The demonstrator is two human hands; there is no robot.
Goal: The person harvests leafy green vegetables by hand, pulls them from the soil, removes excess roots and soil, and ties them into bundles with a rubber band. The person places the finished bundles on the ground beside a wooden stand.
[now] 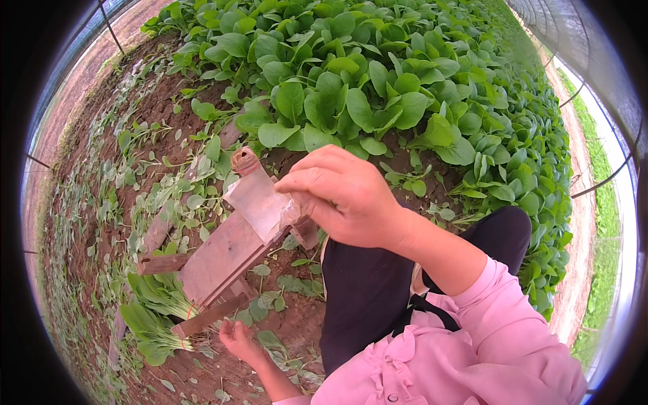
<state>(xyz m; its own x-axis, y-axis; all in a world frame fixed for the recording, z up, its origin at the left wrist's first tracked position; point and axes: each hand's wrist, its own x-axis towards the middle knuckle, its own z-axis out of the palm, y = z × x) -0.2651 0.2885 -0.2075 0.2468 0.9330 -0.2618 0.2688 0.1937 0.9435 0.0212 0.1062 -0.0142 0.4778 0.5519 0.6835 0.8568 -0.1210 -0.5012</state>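
Observation:
My right hand (341,197) is raised over the end of a low wooden stand (223,255), its thumb and fingers drawn together. Whether they pinch anything is hidden. Just under the fingertips sits crumpled clear plastic (290,213), beside a pale sheet (258,200) draped over the stand. A wooden peg (245,159) with reddish bands around it rises at that end. My left hand (240,341) is low at the stand's near side, fingers loosely curled and apart, with nothing visible in it. Close to it lie bundles of leafy greens (154,331), tied with red bands, partly behind a wooden crosspiece (210,316).
Dense leafy greens (354,96) grow ahead and to the right. Cut leaves (131,187) litter the brown soil on the left. My bent knee (498,235) is right of the stand. Thin metal hoops (607,177) and plastic sheeting (592,45) line the right side.

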